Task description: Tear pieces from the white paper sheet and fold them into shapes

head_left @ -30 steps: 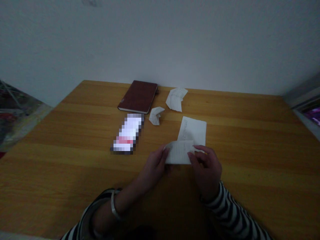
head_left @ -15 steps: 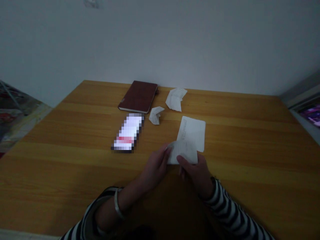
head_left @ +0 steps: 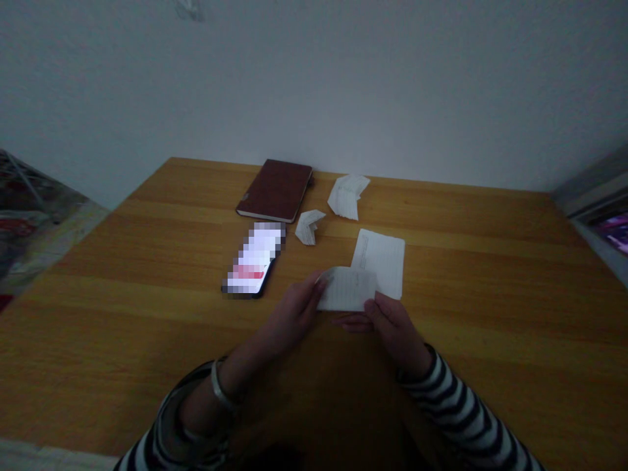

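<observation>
A folded sheet of lined paper (head_left: 347, 289) is held between my two hands, above the near middle of the table. My left hand (head_left: 300, 304) grips its left end, with the fingertips partly hidden. At the lower right corner, the thumb of my right hand (head_left: 392, 327) presses on the paper while its fingers stretch underneath. Just behind lies a flat lined sheet (head_left: 385, 258) with writing along its left side, its lower left part covered by the held paper. Farther back rest two folded paper pieces, a small one (head_left: 308, 227) and a larger one (head_left: 347, 196).
A phone (head_left: 255, 260) with a lit, blurred screen lies left of the papers on the wooden table (head_left: 147, 314). Behind it, close to the wall, is a dark red notebook (head_left: 277, 190). A lit screen (head_left: 615, 230) shows at the right edge.
The held paper has shifted slightly left and away from me. My right thumb has slid from the paper's middle to its right corner, and more of the right fingers shows below.
</observation>
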Action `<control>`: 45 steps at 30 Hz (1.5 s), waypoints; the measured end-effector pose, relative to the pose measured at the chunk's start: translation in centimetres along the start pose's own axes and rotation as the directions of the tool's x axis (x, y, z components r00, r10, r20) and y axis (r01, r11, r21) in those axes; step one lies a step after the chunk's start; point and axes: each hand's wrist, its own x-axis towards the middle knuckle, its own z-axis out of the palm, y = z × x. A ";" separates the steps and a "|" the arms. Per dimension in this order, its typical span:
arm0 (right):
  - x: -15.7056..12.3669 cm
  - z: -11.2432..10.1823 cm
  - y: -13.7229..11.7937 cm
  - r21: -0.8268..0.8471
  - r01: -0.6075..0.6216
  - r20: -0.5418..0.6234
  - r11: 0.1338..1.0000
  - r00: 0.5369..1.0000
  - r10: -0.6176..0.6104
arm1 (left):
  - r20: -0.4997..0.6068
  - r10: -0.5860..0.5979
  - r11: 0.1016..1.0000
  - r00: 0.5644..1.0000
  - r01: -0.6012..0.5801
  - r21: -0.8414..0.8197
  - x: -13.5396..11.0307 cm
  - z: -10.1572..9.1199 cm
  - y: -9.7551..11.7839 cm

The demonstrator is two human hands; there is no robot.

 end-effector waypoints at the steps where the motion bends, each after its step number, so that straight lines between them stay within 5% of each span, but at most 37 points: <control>1: 0.0 0.0 0.1 0.013 -0.001 0.018 1.000 1.000 0.001 | 0.003 -0.005 1.000 1.000 0.005 0.003 0.0 -0.1 0.1; 4: -0.1 0.2 0.5 0.008 0.009 0.031 1.000 0.999 -0.009 | 0.008 -0.046 0.999 0.999 0.046 0.009 -0.1 -0.2 0.2; 8: -0.2 0.7 1.1 -0.163 0.102 -0.091 0.981 0.989 -0.118 | 0.005 -0.190 0.971 0.982 0.188 -0.146 0.0 0.4 0.2; 12: -0.4 1.1 0.8 -0.291 0.158 -0.205 0.944 0.953 -0.223 | 0.090 -0.283 0.865 0.955 0.294 -0.406 0.2 1.3 0.4; 18: -0.5 1.8 1.4 -0.300 0.191 -0.360 0.935 0.885 -0.296 | 0.164 -0.308 0.828 0.937 0.349 -0.439 -0.4 3.6 0.9; 24: -0.7 3.3 2.6 -0.276 0.166 -0.343 0.947 0.903 -0.259 | 0.072 -0.338 0.804 0.938 0.328 -0.495 -1.3 5.3 0.8; 28: -0.3 3.2 1.8 -0.193 0.140 -0.348 0.971 0.916 -0.201 | 0.081 -0.394 0.750 0.916 0.371 -0.548 -1.0 4.4 0.0; 32: 0.2 1.7 0.7 -0.195 0.136 -0.428 0.971 0.879 -0.209 | -0.176 -0.392 0.763 0.903 0.212 -0.611 0.6 0.9 -0.7; 35: 0.5 0.4 0.1 -0.207 0.178 -0.488 0.962 0.833 -0.260 | -0.515 -0.314 0.840 0.797 -0.019 -0.542 1.9 -1.7 -0.9; 37: 0.5 0.1 -0.1 -0.216 0.191 -0.478 0.957 0.835 -0.274 | -0.562 -0.282 0.861 0.777 -0.053 -0.505 2.2 -2.4 -0.7; 41: 0.2 0.5 0.0 -0.208 0.183 -0.377 0.961 0.891 -0.251 | -0.245 -0.265 0.821 0.933 0.084 -0.565 1.6 -0.9 0.1; 45: 0.1 1.1 0.8 -0.227 0.179 -0.314 0.957 0.917 -0.246 | 0.000 -0.237 0.855 0.971 0.209 -0.475 1.0 0.9 0.4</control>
